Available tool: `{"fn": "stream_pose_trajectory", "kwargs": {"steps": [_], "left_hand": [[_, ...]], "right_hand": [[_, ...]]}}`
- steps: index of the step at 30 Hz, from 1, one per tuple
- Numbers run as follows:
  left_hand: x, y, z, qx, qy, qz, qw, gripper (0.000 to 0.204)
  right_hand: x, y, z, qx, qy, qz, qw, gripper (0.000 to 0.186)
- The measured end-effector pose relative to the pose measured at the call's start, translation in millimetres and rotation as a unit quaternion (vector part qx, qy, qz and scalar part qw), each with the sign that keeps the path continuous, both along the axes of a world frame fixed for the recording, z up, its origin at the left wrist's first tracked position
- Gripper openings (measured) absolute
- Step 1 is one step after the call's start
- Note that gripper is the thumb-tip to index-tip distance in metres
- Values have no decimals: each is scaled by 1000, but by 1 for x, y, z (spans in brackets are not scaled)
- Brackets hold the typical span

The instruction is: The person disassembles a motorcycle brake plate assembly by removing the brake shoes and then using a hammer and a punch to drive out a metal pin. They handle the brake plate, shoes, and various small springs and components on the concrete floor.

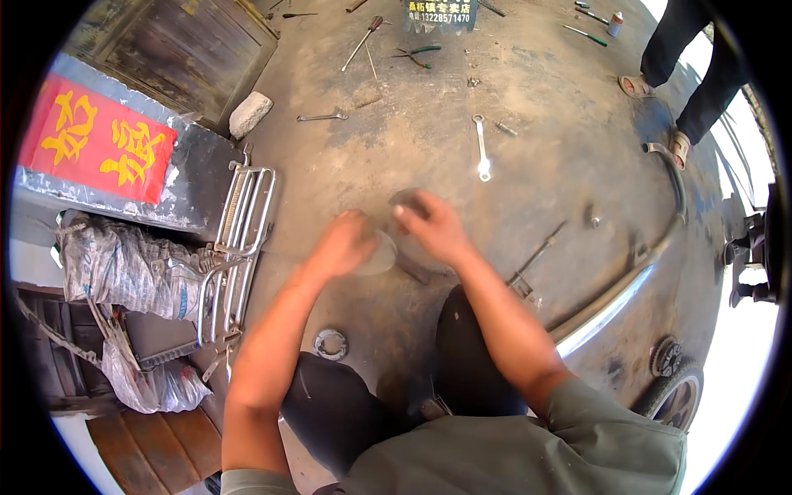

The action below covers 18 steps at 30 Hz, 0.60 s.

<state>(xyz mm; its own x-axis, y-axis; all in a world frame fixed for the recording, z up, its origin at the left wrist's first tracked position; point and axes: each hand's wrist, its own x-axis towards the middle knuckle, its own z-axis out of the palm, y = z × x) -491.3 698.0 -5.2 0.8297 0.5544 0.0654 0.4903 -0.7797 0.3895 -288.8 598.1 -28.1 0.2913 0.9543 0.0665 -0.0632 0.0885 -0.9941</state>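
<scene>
My left hand (pixel 346 241) is closed at the edge of a blurred pale round piece (pixel 379 257); its grip is hard to make out. My right hand (pixel 433 227) has curled fingers around a small dark object (pixel 404 199) too smeared to name. A dark bar-like piece (pixel 412 269) lies on the ground just below both hands. Nearer my knees is a metal ring part (pixel 330 345). A long tool with a shaft (pixel 536 257) lies to the right, and a double-ended wrench (pixel 481 147) lies ahead of my hands.
Chrome racks (pixel 247 239), sacks (pixel 124 264) and a red-bannered block (pixel 99 136) line the left. Screwdrivers, pliers (pixel 417 56) and wrenches lie ahead. A person's legs (pixel 693 99) stand at back right. A long curved metal piece (pixel 610 305) and a wheel (pixel 676 396) are right.
</scene>
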Motion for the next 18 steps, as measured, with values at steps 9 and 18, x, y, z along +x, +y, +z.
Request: {"fn": "stream_pose_trajectory", "kwargs": {"steps": [9,18], "left_hand": [[12,54,57,-87,218,-16,972,36],[25,136,-63,-42,298,-89,950,31]], "right_hand": [[1,-5,-29,-77,182,-136,971,19],[14,-14,-64,-216,72,-9,974,23]]}}
